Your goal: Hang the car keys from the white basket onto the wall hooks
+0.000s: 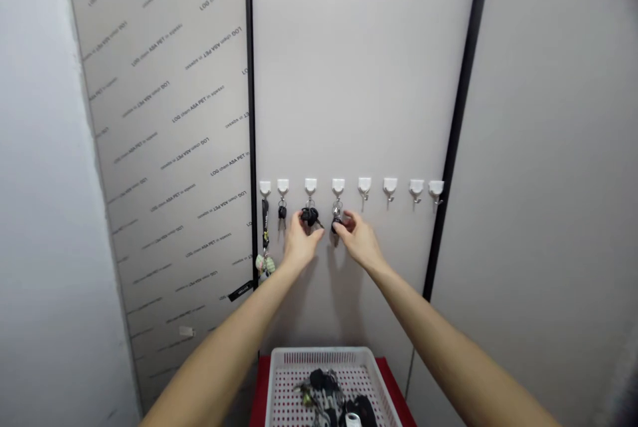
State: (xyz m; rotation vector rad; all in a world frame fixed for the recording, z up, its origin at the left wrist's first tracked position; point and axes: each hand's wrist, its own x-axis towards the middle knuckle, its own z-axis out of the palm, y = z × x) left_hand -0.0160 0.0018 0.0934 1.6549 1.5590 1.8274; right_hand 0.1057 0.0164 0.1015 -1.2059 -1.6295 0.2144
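Head view: the left hand [300,246] has its fingers clenched on a black key bunch [310,216] hanging from a white wall hook [310,185], while the right hand [359,241] pinches the next hanging key bunch [337,216] just beside it.

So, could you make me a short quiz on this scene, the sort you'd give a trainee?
1. How many white wall hooks are in the row, and how many hold nothing?
2. True or false: the left hand touches the black key bunch on the third hook from the left.
3. What lies in the white plastic basket on the red surface?

Key: 1. Eight, four holding nothing. 2. True. 3. Dark key bunches.
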